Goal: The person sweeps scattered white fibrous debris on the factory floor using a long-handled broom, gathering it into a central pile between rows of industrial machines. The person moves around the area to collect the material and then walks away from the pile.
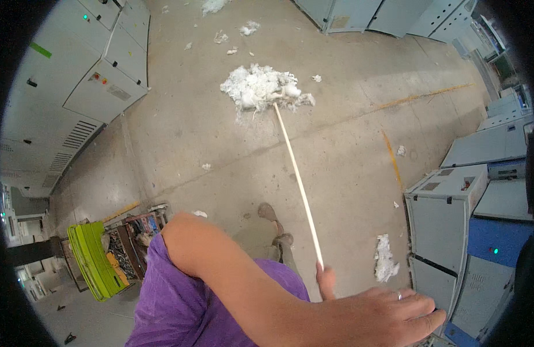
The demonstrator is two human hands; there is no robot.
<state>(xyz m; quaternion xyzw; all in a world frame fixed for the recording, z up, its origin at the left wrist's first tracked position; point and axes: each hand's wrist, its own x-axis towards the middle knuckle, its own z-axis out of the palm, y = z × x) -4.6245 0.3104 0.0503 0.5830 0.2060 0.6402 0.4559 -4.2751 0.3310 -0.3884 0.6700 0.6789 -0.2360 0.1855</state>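
Fingers of the right hand (326, 282), at 5 o'clock from the centre of the view, are wrapped around a pale pole (299, 182); those of the left hand (394, 315), between 4 and 5 o'clock, lie bent and close together, a ring (400, 295) on one of them, and whether they grip anything cannot be told. The pole slants from the right hand up toward 12 o'clock, where its far end meets the near edge of a heap of white fluff (258, 87); any fitting at that end cannot be made out. The left forearm (244, 283) crosses in front of the body, hiding the near end of the pole. Smaller tufts (249, 28) lie beyond the heap at 12 o'clock, and a longer strip of fluff (385, 259) lies at 4 o'clock on the concrete floor (221, 144). A shoe (266, 211) shows at 6 o'clock, purple clothing (186, 306) at 7. Farther out, a lime-green ribbed object (96, 260) stands at 8 o'clock, pale cabinets (59, 87) at 10, further grey cabinets (351, 14) at 1, a yellow floor line (423, 97) at 2, and grey-and-blue machine housings (437, 214) between 3 and 4.
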